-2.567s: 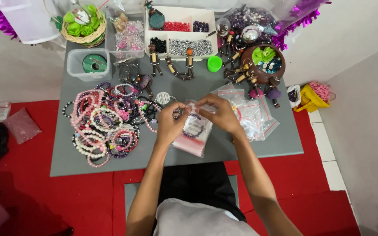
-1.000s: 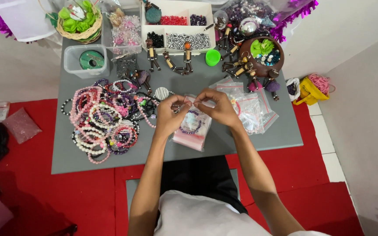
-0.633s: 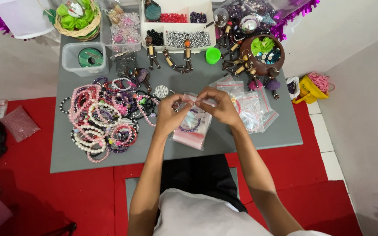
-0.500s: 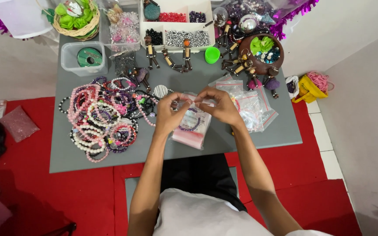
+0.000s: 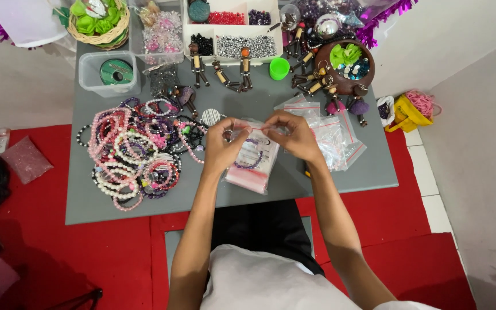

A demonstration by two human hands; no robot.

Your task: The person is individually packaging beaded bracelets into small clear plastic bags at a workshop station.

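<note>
My left hand and my right hand both pinch the top edge of a small clear zip bag with a red strip at its bottom. The bag lies on the grey table and holds a dark purple bead bracelet. The fingertips of the two hands meet over the bag's mouth. A big heap of pink, white and purple bead bracelets lies just left of my left hand. A stack of empty clear zip bags lies right of my right hand.
At the table's far edge stand a white divided bead tray, a clear tub with a green spool, a wicker basket, a brown bowl, a green cup and several small wooden figures. A yellow basket sits on the floor at right.
The hands stay on the bag's top edge with only small finger movements along it. The camera has shifted slightly, so the whole table sits a little higher in view.
</note>
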